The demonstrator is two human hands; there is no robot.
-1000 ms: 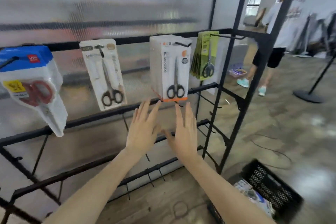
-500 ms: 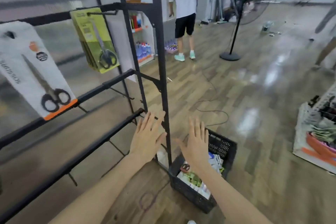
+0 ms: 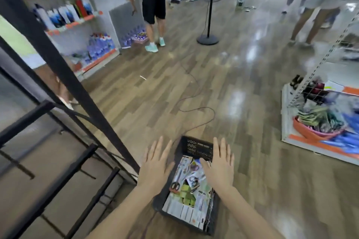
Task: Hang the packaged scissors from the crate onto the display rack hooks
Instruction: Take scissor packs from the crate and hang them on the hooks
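A black plastic crate (image 3: 196, 148) stands on the wooden floor below me, filled with several packaged scissors (image 3: 189, 188). My left hand (image 3: 156, 167) hovers over the crate's left rim, fingers straight and spread, holding nothing. Over the right side of the crate my right hand (image 3: 220, 165) is stretched out flat, also empty. The black display rack (image 3: 64, 75) rises at the left; its hung packs are out of view.
A black cable (image 3: 196, 110) snakes across the floor beyond the crate. A fan stand (image 3: 207, 39) and two people (image 3: 153, 6) are further back. Shelves of bottles (image 3: 77, 15) sit at the left, and a low display with an orange basin (image 3: 318, 132) at the right.
My view has swung from the rack and its hung scissors down and right to the crate. Both empty hands moved with it from the rack to above the crate.
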